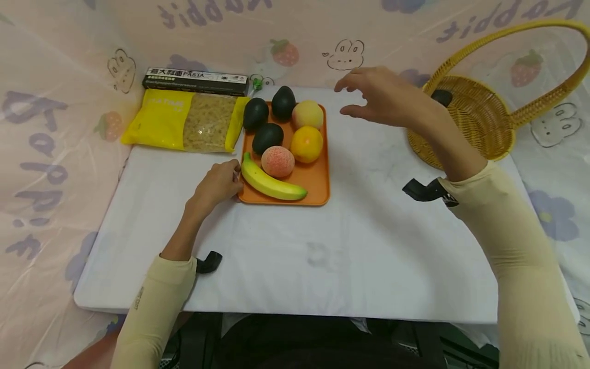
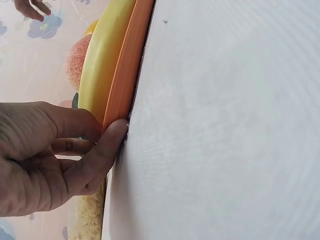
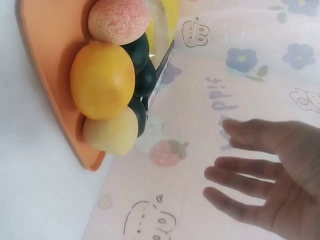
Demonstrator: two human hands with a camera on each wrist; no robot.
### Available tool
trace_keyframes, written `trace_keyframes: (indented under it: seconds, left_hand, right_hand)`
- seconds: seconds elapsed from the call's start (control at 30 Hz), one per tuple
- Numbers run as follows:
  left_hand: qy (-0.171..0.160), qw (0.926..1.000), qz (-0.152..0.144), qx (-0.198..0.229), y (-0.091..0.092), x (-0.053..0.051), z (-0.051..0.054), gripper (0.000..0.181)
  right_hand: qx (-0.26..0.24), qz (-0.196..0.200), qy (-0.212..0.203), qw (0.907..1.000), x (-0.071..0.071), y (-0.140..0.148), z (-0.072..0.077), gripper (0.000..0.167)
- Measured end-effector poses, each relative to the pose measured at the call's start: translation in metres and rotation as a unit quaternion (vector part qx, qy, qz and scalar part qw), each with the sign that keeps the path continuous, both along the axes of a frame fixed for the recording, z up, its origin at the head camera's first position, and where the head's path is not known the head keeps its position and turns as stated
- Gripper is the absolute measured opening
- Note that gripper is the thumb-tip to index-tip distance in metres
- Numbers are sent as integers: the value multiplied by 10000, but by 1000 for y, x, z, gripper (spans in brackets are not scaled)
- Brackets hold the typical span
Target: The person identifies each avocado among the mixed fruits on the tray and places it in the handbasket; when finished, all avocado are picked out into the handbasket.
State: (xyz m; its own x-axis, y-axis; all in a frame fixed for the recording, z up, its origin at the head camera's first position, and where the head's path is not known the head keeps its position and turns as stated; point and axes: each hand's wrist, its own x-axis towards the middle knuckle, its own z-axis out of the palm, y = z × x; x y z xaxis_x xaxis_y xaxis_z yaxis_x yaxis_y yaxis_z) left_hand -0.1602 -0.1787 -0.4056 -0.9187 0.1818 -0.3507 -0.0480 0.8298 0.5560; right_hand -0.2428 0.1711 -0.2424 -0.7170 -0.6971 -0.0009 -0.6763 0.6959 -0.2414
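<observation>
Cream-sleeved arms reach out, right hand raised empty, fingers parted, left hand pinching the orange rectangular tray lying between them.

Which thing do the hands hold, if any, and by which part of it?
The left hand pinches the orange tray by its rim, at the near left corner; the right hand holds nothing.

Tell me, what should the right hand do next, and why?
Perhaps lower the right hand to the right edge of the tray: it hangs nearby, open and empty, while the left hand pinches the tray's left edge.
</observation>
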Motion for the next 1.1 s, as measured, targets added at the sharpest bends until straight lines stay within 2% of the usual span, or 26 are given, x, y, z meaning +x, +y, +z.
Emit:
trace_keyframes:
  seconds: [0.13,0.33,0.63,0.9,1.1]
  left_hand:
    - [31,10000,7,40,-1,-1,-2,34]
    - [57,9999,-35,113,1,0,-4,34]
    - [92,9999,-56,73,-4,0,-1,34]
    - [16,9998,-113,147,-5,-1,-2,36]
    - [-2,9999,-126,100,-4,0,-3,35]
  right_hand:
    - [-16,377,-118,9992,-13,-20,0,42]
    - [89,725,-333,9968,-27,-45,-3,40]
    - [363,1292,-824,9875,-50,-86,-14,39]
    - [756,1743,-941,9773,-63,-126,-26,39]
    - [1367,1952,-1045,9656,-62,-153,-30,46]
